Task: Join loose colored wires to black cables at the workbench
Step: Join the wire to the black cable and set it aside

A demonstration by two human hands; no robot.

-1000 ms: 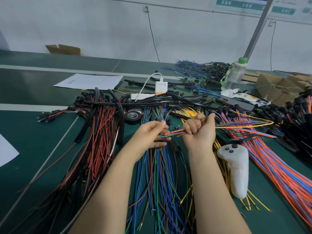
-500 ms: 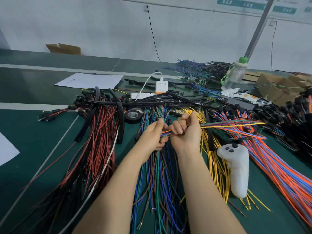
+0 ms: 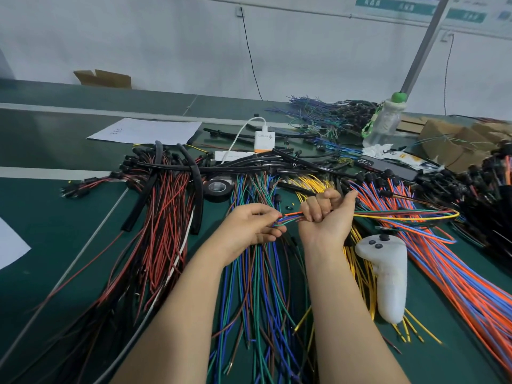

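Above the green desk [image 3: 432,342]: right hand [image 3: 327,214] fisted in a tight grip around a colored wire bundle [image 3: 388,216], left hand [image 3: 249,228] pinching its ends; risk: strands slipping uneven, snagging piles beneath; black cables [image 3: 249,169] lie beyond.

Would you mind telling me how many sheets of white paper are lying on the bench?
2: one paper sheet at the far left behind the black cables, one paper corner at the left edge, mostly out of frame.
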